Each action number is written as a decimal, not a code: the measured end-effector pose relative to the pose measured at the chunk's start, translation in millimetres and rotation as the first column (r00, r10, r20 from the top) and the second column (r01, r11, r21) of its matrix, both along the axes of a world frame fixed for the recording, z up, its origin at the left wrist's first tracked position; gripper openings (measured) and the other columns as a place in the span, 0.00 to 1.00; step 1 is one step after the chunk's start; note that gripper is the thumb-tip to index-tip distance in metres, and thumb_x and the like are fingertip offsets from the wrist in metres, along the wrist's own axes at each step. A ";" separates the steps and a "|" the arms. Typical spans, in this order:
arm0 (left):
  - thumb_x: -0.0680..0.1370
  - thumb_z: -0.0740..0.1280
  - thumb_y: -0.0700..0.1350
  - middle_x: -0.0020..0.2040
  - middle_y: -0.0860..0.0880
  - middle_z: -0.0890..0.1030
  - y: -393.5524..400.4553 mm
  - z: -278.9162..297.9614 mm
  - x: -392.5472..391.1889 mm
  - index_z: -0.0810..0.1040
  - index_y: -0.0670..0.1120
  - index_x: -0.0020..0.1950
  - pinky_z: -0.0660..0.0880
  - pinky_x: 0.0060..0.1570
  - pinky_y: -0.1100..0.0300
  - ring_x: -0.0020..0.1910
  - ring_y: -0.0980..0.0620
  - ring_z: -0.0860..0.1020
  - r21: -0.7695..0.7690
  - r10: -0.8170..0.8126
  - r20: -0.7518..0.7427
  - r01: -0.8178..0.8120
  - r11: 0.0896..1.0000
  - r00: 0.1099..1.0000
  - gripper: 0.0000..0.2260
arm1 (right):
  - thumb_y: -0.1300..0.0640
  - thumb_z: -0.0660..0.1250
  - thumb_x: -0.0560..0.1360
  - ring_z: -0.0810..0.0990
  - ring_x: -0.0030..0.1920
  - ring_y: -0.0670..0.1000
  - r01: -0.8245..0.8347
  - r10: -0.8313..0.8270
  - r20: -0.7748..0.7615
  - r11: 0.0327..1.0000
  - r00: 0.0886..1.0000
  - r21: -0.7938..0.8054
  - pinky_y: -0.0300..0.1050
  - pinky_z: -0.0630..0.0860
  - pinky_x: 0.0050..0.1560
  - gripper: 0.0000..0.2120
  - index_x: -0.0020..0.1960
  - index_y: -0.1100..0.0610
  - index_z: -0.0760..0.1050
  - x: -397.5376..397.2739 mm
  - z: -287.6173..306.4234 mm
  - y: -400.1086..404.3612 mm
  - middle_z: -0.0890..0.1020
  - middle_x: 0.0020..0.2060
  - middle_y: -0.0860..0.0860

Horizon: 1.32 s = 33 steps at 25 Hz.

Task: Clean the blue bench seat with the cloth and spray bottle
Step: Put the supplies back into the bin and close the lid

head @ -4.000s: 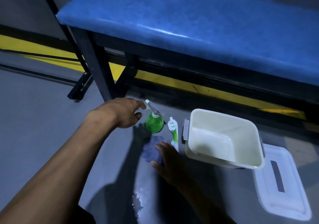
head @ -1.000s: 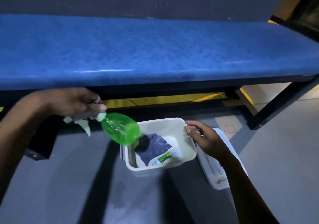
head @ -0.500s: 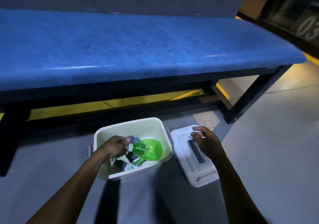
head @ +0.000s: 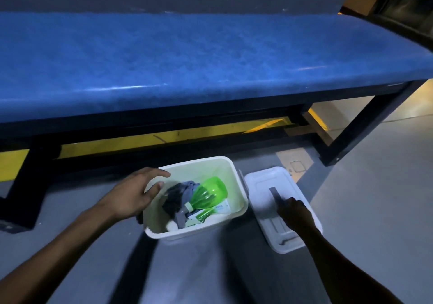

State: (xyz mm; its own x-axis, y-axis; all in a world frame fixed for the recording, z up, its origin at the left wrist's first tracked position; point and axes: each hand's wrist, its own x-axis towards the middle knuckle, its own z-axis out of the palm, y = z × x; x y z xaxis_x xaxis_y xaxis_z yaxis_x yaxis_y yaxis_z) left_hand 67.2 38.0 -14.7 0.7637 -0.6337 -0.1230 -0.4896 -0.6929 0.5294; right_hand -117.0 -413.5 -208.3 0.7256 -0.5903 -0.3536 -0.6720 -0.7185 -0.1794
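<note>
The blue bench seat [head: 187, 65] spans the upper half of the view. On the floor below it stands a white tub [head: 236, 186]. Inside the tub lie the green spray bottle [head: 208, 194] on its side, a grey-blue cloth [head: 178, 196] and a white-and-green pouch [head: 220, 209]. My left hand [head: 133, 193] hovers open over the tub's left rim, holding nothing. My right hand [head: 294, 212] rests on the white lid [head: 264, 186] to the right of the tub, fingers closed at its grey handle [head: 275, 192].
The bench's dark metal legs [head: 365, 125] stand at left and right. A yellow floor stripe [head: 164, 137] runs under the bench. Grey floor lies in front of the tub and to the right of the lid.
My left hand has let go of the spray bottle, which now lies in the tub, and drew back to the rim. My right hand slid down the lid to its handle.
</note>
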 end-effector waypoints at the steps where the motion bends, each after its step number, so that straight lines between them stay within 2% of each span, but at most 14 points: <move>1: 0.82 0.61 0.53 0.64 0.60 0.75 10.3 8.1 -1.2 0.75 0.59 0.67 0.73 0.59 0.58 0.59 0.57 0.76 -0.009 0.002 0.008 -0.002 1.000 1.000 0.14 | 0.40 0.47 0.79 0.81 0.40 0.60 0.005 0.000 -0.095 0.998 0.996 0.058 0.51 0.77 0.35 0.33 0.82 0.49 0.51 1.5 -1.2 -3.1 0.79 0.44 0.58; 3: 0.82 0.61 0.53 0.63 0.60 0.77 25.9 16.3 -0.7 0.76 0.57 0.66 0.73 0.60 0.58 0.61 0.59 0.76 -0.027 0.030 0.027 -0.029 0.999 0.999 0.14 | 0.48 0.51 0.78 0.81 0.34 0.58 -0.066 0.072 -0.208 0.997 0.976 0.034 0.48 0.74 0.30 0.34 0.82 0.51 0.50 6.3 18.8 5.8 0.78 0.38 0.58; 4: 0.82 0.61 0.52 0.63 0.59 0.77 32.4 17.1 0.8 0.77 0.57 0.66 0.73 0.60 0.58 0.61 0.59 0.77 -0.033 0.043 0.042 -0.042 0.999 0.998 0.13 | 0.46 0.49 0.76 0.82 0.36 0.57 -0.023 0.030 -0.196 0.999 0.980 0.043 0.47 0.75 0.35 0.33 0.77 0.58 0.64 11.1 28.3 9.6 0.81 0.37 0.56; 5: 0.82 0.62 0.51 0.63 0.59 0.78 37.8 16.4 2.2 0.77 0.58 0.65 0.73 0.59 0.58 0.61 0.58 0.77 -0.025 0.061 0.050 -0.060 0.998 0.997 0.13 | 0.39 0.48 0.75 0.84 0.37 0.55 0.001 0.004 -0.187 1.000 0.982 0.026 0.46 0.76 0.40 0.33 0.61 0.61 0.79 15.2 34.5 11.6 0.83 0.34 0.52; 6: 0.82 0.62 0.51 0.63 0.58 0.78 41.6 14.6 2.7 0.77 0.59 0.64 0.73 0.59 0.58 0.61 0.57 0.77 -0.019 0.082 0.049 -0.082 0.996 0.995 0.12 | 0.33 0.47 0.76 0.84 0.36 0.50 0.003 -0.012 -0.169 0.999 0.986 -0.050 0.44 0.77 0.43 0.32 0.43 0.54 0.82 15.6 43.4 15.6 0.85 0.29 0.48; 7: 0.82 0.61 0.52 0.63 0.58 0.78 44.7 11.9 2.3 0.76 0.61 0.62 0.73 0.60 0.56 0.61 0.56 0.77 -0.010 0.109 0.034 -0.109 0.994 0.993 0.11 | 0.31 0.49 0.77 0.84 0.35 0.47 -0.046 0.029 -0.195 0.995 0.980 -0.087 0.42 0.78 0.46 0.31 0.36 0.50 0.79 15.6 46.6 20.5 0.84 0.25 0.45; 9: 0.82 0.60 0.55 0.65 0.56 0.78 49.0 5.8 0.2 0.74 0.64 0.62 0.73 0.63 0.53 0.64 0.54 0.76 0.007 0.153 0.011 -0.153 0.988 0.988 0.11 | 0.29 0.50 0.75 0.84 0.33 0.43 -0.087 0.065 -0.259 0.994 0.964 -0.073 0.41 0.80 0.50 0.30 0.39 0.51 0.79 15.4 43.4 22.4 0.83 0.24 0.41; 13: 0.82 0.61 0.54 0.68 0.55 0.76 56.4 -0.3 3.9 0.72 0.64 0.63 0.70 0.65 0.56 0.67 0.53 0.75 0.024 0.220 -0.036 -0.219 0.975 0.975 0.10 | 0.26 0.53 0.72 0.84 0.29 0.43 -0.119 0.098 -0.258 0.990 0.961 -0.071 0.45 0.83 0.45 0.28 0.47 0.51 0.72 2.6 45.5 17.8 0.85 0.29 0.47; 16: 0.82 0.61 0.55 0.67 0.55 0.77 63.2 -0.5 5.9 0.72 0.65 0.61 0.72 0.66 0.53 0.66 0.53 0.76 -0.011 0.260 -0.102 -0.263 0.965 0.960 0.08 | 0.30 0.60 0.68 0.86 0.44 0.51 -0.122 0.096 -0.234 0.988 0.967 -0.099 0.45 0.79 0.48 0.29 0.53 0.53 0.72 0.6 58.3 10.6 0.86 0.45 0.50; 19: 0.82 0.61 0.55 0.68 0.54 0.77 62.2 -4.1 8.4 0.74 0.62 0.65 0.72 0.67 0.51 0.66 0.53 0.76 -0.014 0.267 -0.140 -0.272 0.962 0.953 0.12 | 0.34 0.59 0.69 0.82 0.54 0.60 -0.040 0.032 -0.064 0.991 0.997 -0.126 0.50 0.76 0.51 0.26 0.56 0.52 0.73 5.5 94.4 4.9 0.83 0.54 0.55; 22: 0.82 0.61 0.54 0.70 0.52 0.76 63.8 -10.9 9.6 0.72 0.56 0.70 0.72 0.68 0.50 0.67 0.51 0.76 -0.050 0.308 -0.216 -0.326 0.944 0.927 0.16 | 0.43 0.68 0.72 0.81 0.43 0.58 -0.074 0.096 0.198 0.990 0.975 -0.118 0.52 0.78 0.45 0.13 0.45 0.51 0.70 20.7 174.5 21.0 0.81 0.41 0.52; 25: 0.83 0.60 0.55 0.70 0.48 0.75 61.9 -16.0 8.6 0.69 0.53 0.73 0.71 0.68 0.49 0.66 0.48 0.75 -0.095 0.405 -0.392 -0.474 0.875 0.826 0.19 | 0.49 0.71 0.69 0.77 0.39 0.52 -0.390 0.410 0.298 0.912 0.862 -0.125 0.53 0.77 0.42 0.13 0.46 0.50 0.68 52.0 232.8 70.2 0.77 0.38 0.47; 28: 0.83 0.58 0.59 0.70 0.46 0.73 56.0 -18.0 4.6 0.66 0.51 0.75 0.73 0.61 0.49 0.66 0.45 0.73 -0.087 0.468 -0.612 -0.643 0.761 0.637 0.22 | 0.45 0.68 0.67 0.76 0.46 0.50 -0.650 0.656 0.289 0.749 0.698 -0.129 0.51 0.75 0.47 0.15 0.50 0.46 0.68 96.1 232.5 133.8 0.76 0.46 0.44; 33: 0.82 0.57 0.61 0.62 0.46 0.77 53.3 -36.3 -12.8 0.68 0.49 0.70 0.75 0.64 0.43 0.61 0.44 0.77 -0.069 0.440 -0.785 -0.767 0.637 0.436 0.23 | 0.50 0.66 0.69 0.72 0.46 0.50 -0.796 0.798 0.155 0.599 0.582 -0.091 0.47 0.67 0.42 0.13 0.52 0.47 0.68 140.5 173.8 183.2 0.72 0.47 0.45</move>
